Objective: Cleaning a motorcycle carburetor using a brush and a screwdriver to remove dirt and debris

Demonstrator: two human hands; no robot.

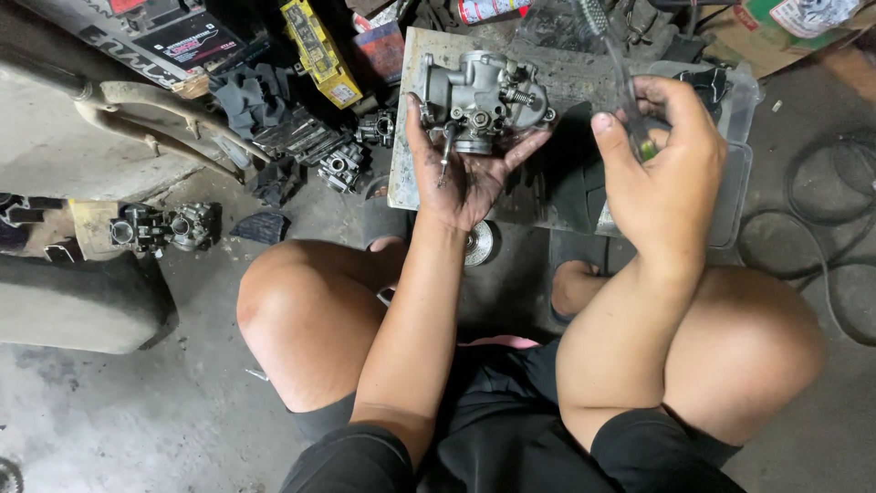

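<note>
A grey cast-metal carburetor [484,100] lies in the upturned palm of the left hand [461,173], held above a stained flat board [415,137] on the workshop floor; the grimy fingers are spread and curled loosely up around the body — cradling rather than clamping it — and a thin pin-like part hangs down across the palm. Just beside it, to the right, the right hand [662,173] has its fingers closed on a slim tool with a dark shaft and a green patch at the grip [630,110], its upper end bristled like a small brush; the tip does not touch the carburetor. Judged from this pose, the loose cradle is the weak point: a push from the tool could tip the carburetor off the palm onto the board, and the dangling pin could slip out and be lost among the floor litter. Both bare knees frame the view below. Further out, to the left, a second small carburetor [169,228] sits on the concrete, with more dark engine parts [342,164] nearer the board. At the top edge lie a long yellow rectangular package [319,50], a black box with a red-and-white label [182,41], and a red-and-white cylindrical can [493,9]; a clear plastic tray [735,173] lies behind the right hand, and black cable [821,219] coils at the far right.
</note>
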